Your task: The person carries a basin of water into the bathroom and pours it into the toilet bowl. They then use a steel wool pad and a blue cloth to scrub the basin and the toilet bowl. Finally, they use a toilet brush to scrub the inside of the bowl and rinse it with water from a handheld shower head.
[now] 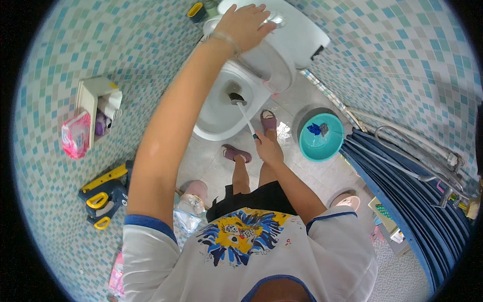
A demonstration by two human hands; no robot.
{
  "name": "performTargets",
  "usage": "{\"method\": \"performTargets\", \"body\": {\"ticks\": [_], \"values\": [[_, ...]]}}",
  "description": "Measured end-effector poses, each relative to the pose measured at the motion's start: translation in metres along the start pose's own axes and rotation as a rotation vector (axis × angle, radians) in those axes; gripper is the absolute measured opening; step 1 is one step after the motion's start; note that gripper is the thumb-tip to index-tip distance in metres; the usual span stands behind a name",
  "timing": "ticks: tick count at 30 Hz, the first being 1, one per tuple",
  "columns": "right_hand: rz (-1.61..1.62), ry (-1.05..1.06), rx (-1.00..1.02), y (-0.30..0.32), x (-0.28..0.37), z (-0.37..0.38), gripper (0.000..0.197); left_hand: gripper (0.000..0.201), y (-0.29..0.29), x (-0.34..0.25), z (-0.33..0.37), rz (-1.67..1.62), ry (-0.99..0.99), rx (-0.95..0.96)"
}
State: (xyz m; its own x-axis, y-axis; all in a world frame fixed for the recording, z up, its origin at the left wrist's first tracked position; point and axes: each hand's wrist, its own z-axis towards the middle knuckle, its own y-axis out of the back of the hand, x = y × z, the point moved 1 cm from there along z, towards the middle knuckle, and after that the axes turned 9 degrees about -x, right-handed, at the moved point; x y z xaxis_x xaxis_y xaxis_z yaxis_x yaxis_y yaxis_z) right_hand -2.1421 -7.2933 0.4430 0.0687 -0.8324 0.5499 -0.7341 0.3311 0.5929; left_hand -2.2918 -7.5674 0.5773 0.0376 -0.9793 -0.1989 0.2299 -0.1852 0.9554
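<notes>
My left hand (242, 27) is stretched forward over the white toilet tank (304, 35), fingers spread, holding nothing. Its fingertips are beside the round shiny flush button (277, 19); I cannot tell whether they touch it. Wrapped round the handle of a toilet brush (246, 118), my right hand (269, 149) is closed. The brush slants down into the white toilet bowl (214, 130), its dark head low in the bowl near the drain. Behind the bowl, the raised lid (282, 68) leans against the tank.
A turquoise basin (322, 153) with water and a blue cloth-like thing stands on the floor to the right. Beyond it hang a dark blue curtain (402, 194) and a shower hose (397, 158). On the left wall are a white holder (90, 108) and a blue-and-yellow rack (106, 194).
</notes>
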Motion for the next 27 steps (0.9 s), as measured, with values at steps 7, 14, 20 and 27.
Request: {"method": "performTargets", "body": {"ticks": [7,14,20,27], "values": [[0.272,-0.050,0.079,-0.004,-0.060,0.014,0.039,0.042,-0.073,-0.012,0.080,0.290,-0.259,0.744],[0.329,-0.019,0.050,-0.008,-0.085,0.022,0.041,0.065,-0.076,-0.029,0.102,-0.062,0.609,0.916],[0.290,-0.007,0.072,-0.007,-0.097,0.025,0.043,0.078,-0.067,-0.025,0.108,-0.114,0.636,0.927],[0.066,0.017,0.054,0.051,-0.064,0.015,0.042,0.081,-0.074,-0.006,0.094,-0.323,0.732,0.846]]}}
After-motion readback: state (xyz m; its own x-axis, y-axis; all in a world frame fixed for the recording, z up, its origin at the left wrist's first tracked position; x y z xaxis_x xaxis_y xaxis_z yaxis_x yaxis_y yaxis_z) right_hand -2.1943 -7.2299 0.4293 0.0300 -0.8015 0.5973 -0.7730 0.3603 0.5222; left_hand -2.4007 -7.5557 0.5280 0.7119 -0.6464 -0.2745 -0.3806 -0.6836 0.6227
